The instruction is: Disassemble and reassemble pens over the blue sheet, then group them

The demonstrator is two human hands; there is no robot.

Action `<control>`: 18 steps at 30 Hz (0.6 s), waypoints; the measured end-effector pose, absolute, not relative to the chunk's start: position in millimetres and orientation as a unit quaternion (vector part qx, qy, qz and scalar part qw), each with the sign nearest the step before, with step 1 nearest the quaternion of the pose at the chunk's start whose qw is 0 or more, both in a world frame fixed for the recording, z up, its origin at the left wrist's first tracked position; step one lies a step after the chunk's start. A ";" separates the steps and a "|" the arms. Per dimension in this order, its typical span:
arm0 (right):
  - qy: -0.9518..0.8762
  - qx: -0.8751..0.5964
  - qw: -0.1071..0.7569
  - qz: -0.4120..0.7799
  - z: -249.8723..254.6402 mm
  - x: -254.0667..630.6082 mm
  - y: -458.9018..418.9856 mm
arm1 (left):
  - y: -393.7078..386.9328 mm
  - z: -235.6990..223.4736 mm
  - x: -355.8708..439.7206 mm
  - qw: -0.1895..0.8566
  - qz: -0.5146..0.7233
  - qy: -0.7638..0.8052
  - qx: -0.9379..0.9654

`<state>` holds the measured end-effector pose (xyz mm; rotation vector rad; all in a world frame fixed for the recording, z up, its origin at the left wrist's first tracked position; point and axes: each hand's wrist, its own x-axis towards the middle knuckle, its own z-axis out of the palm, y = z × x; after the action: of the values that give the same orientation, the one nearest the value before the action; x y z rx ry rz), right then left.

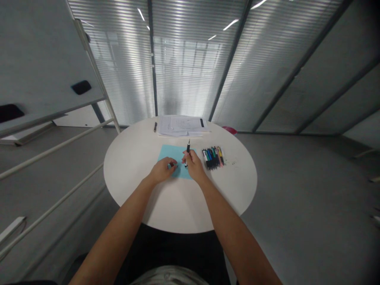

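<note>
My right hand is closed round a black-and-white pen, its pointed dark end tilted up and away from me. Opposite it, my left hand has its fingers curled into a pinch; a small dark thing shows at the fingertips, too small to name. Both hands are over a light-blue sheet on the round white table, a short gap between them. Just right of my right hand lies a row of several pens in mixed colours, side by side.
A stack of printed papers lies at the table's far side, with a single dark pen left of it. Small bits are scattered right of the pen row. A whiteboard frame stands at the left, glass panels with blinds behind.
</note>
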<state>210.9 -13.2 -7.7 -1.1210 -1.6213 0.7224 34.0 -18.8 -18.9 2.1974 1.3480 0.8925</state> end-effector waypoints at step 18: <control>-0.753 -0.511 0.377 0.174 -8.9 212.9 -17.4 | -20.2 -16.1 38.2 0.131 0.232 0.480 0.836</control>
<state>212.9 -17.4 -8.9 -1.3061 -1.9264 0.4443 38.2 -20.2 -16.1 2.4274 1.3938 0.6739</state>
